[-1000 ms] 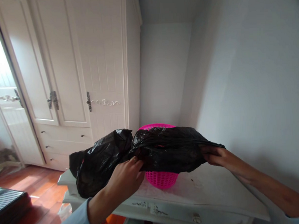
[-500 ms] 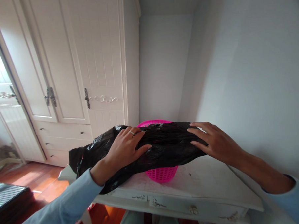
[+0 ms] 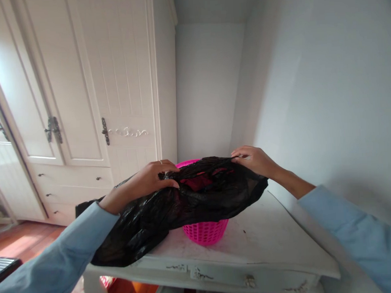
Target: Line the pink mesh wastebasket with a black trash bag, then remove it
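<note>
A black plastic bag (image 3: pixel 214 199) lies spread over a pink basket (image 3: pixel 206 233) with holes in its wall. The bag's bulk hangs to the left over the table's front edge. My left hand (image 3: pixel 151 178) grips the bag's upper edge on the left, thumb and fingers around the plastic. At the right, my right hand (image 3: pixel 252 160) pinches the upper edge of the bag. Between the hands the plastic is parted a little, and pinkish red shows there. Most of the basket's top is hidden under the bag.
The basket stands on a white table (image 3: pixel 271 242) with a drawer knob in front. A white wardrobe (image 3: pixel 128 80) with dark handles rises behind on the left. Pale walls meet behind the table. A dark ridged object (image 3: pixel 4 268) is at the lower left.
My right hand has moved left and closed on the bag's edge. My left hand has closed on the plastic and shifted slightly left. A gap has opened in the bag between them.
</note>
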Available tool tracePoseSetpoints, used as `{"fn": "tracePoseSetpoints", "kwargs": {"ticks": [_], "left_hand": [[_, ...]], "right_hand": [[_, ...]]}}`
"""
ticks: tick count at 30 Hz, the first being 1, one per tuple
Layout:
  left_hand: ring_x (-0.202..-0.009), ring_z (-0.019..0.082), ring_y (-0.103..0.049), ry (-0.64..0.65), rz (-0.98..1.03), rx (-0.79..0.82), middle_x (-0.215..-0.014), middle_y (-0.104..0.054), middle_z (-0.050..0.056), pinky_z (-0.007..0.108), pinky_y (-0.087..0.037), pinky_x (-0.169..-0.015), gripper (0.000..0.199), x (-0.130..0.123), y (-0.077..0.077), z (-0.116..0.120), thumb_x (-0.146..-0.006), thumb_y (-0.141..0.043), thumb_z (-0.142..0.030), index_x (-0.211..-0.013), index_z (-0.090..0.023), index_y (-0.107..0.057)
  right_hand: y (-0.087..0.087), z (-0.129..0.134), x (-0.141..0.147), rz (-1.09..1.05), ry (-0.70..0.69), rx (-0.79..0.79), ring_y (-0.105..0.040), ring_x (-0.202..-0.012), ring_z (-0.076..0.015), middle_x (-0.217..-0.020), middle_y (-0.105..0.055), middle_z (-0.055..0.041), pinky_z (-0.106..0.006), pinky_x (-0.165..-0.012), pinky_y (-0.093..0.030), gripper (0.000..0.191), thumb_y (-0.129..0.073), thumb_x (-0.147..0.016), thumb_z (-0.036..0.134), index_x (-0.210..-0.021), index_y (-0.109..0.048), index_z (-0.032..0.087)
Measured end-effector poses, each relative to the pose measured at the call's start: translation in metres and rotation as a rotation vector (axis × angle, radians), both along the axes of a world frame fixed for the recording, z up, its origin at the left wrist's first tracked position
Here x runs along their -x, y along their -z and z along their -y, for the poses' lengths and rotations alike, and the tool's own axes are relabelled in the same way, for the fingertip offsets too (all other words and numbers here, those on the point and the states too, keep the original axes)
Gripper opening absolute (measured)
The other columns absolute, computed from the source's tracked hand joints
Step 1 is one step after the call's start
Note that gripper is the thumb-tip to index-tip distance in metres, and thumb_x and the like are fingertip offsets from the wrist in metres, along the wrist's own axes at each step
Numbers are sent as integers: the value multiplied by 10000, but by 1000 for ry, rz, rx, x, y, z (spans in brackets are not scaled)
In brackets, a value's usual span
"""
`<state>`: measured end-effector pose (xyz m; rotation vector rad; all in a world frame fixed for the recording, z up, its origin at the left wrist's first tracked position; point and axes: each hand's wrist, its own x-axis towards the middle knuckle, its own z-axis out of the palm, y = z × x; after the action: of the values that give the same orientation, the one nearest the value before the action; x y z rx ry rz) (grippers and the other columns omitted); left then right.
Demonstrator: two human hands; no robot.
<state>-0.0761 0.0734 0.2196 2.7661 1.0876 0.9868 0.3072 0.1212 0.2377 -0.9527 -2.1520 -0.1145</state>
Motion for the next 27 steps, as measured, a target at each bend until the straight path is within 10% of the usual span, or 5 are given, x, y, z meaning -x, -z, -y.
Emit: {"fn": "tracePoseSetpoints", "kwargs": {"ticks": [14, 27], "left_hand": [[-776, 226, -650, -413, 310, 64, -767, -720, 70, 329, -467, -759, 244, -11, 14, -84, -731, -606, -359, -724, -166, -755], [-653, 156, -645, -347, 649, 549, -676, -680, 29, 296, -527, -654, 288, -24, 61, -145, -834, -660, -411, -819, -125, -691]], "right_hand": [[14, -79, 24, -217, 160, 297, -659, -772, -214, -768, -750, -49, -324, -756, -457, 174, -732, -739, 355, -751, -761, 184], [66, -122, 10, -485, 13, 620, -643, -680, -190, -753, -750, -87, -325, -698, -531, 437, -821, -636, 543, -746, -723, 131]]}}
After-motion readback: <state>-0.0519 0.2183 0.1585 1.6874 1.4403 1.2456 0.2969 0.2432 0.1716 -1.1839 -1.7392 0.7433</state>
